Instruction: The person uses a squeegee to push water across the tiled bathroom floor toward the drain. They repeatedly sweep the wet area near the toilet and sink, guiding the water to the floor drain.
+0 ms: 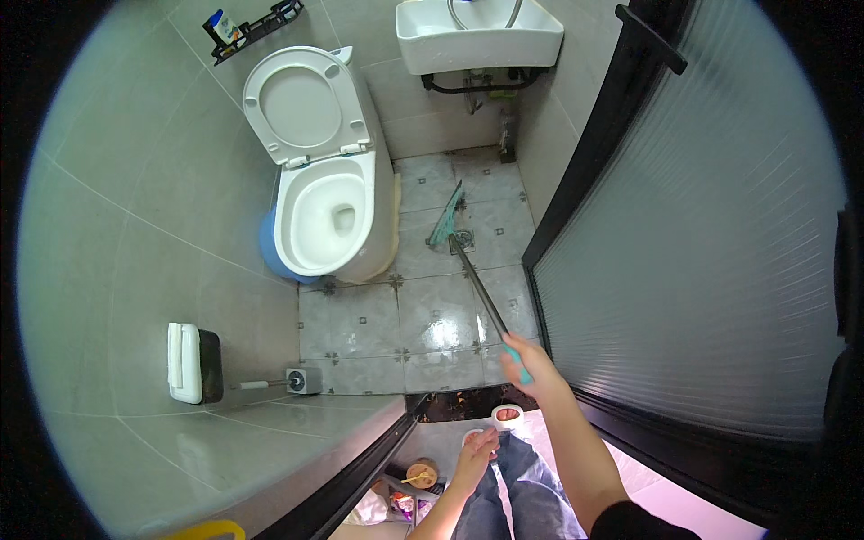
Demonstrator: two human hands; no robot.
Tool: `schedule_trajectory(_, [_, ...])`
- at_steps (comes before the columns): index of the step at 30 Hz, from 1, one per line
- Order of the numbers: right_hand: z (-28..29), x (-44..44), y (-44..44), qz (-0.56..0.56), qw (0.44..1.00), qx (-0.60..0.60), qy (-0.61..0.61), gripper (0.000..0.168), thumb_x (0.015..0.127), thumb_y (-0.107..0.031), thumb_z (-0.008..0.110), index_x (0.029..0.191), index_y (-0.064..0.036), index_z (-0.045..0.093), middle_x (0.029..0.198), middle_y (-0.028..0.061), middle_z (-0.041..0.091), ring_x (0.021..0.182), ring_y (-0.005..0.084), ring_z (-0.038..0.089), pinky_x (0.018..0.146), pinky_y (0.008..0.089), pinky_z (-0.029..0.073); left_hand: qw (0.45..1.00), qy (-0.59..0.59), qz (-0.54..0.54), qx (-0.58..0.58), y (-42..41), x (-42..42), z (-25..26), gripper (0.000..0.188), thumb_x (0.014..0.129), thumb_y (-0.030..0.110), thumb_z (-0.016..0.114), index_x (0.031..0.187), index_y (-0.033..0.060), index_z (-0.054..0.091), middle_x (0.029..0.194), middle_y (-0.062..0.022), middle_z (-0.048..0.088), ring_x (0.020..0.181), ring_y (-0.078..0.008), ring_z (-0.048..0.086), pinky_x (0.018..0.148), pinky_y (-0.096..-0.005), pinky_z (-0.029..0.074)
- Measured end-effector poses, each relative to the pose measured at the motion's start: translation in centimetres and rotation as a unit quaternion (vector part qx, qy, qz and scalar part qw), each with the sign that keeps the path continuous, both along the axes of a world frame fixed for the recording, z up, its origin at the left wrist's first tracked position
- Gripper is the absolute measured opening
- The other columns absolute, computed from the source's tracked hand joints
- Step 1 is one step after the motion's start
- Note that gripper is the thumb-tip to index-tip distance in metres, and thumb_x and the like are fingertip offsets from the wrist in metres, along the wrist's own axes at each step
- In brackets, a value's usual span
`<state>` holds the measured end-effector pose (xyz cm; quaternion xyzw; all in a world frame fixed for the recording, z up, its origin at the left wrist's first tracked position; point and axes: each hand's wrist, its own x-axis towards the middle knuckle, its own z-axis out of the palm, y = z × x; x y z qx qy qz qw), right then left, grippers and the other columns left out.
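My right hand point(531, 368) is wrapped around the teal grip of a long-handled floor squeegee point(482, 290). Its dark pole slants away across the wet tiles. The teal squeegee head point(447, 219) rests on the floor beside a square metal floor drain point(462, 241), between the toilet and the door. My left hand point(478, 451) hovers in front of my jeans with nothing in it, its fingers loosely extended. My feet in white open-toed slippers point(507, 416) stand at the dark threshold point(466, 403).
A white toilet point(324, 216) with its lid raised stands left, a blue object point(270, 246) behind it. Ahead hangs a washbasin point(479, 40) with pipes beneath. The ribbed glass door point(675, 256) borders the right. A toilet brush holder point(304, 381) and tissue box point(192, 363) are at left.
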<state>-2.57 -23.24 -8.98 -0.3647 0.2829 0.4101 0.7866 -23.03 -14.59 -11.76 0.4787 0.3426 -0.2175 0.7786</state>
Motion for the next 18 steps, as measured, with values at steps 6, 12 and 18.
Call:
schedule_trajectory(6, [-4.5, 6.5, 6.0, 0.008, 0.995, -0.098, -0.016, 0.028, 0.077, -0.017, 0.053, 0.102, -0.011, 0.041, 0.057, 0.0063, 0.046, 0.041, 0.0113, 0.041, 0.033, 0.0232, 0.032, 1.000, -0.010, -0.008, 0.022, 1.0, 0.7, 0.4, 0.044, 0.085, 0.024, 0.043, 0.120, -0.0020, 0.036, 0.108, -0.0082, 0.052, 0.093, -0.0137, 0.049, 0.077, -0.0246, 0.040])
schedule_trajectory(12, [-7.6, 3.0, 0.5, -0.008, 0.995, -0.088, 0.037, 0.017, 0.077, -0.019, 0.053, 0.088, -0.008, 0.046, 0.056, 0.0052, 0.046, 0.037, 0.0117, 0.039, 0.031, 0.0229, 0.031, 1.000, 0.007, 0.012, 0.007, 0.6, 0.6, -0.7, 0.038, 0.084, 0.016, 0.044, 0.119, 0.0011, 0.040, 0.114, -0.0108, 0.048, 0.092, -0.0158, 0.052, 0.077, -0.0247, 0.042])
schedule_trajectory(18, [-4.7, -5.4, -4.4, -0.058, 0.989, -0.113, 0.073, 0.018, 0.076, -0.018, 0.056, 0.084, -0.003, 0.049, 0.053, 0.0066, 0.046, 0.033, 0.0124, 0.039, 0.028, 0.0226, 0.028, 1.000, 0.000, 0.012, 0.001, 0.0, 0.5, -0.9, 0.036, 0.084, 0.016, 0.045, 0.118, 0.0034, 0.043, 0.110, -0.0087, 0.050, 0.092, -0.0161, 0.052, 0.075, -0.0255, 0.042])
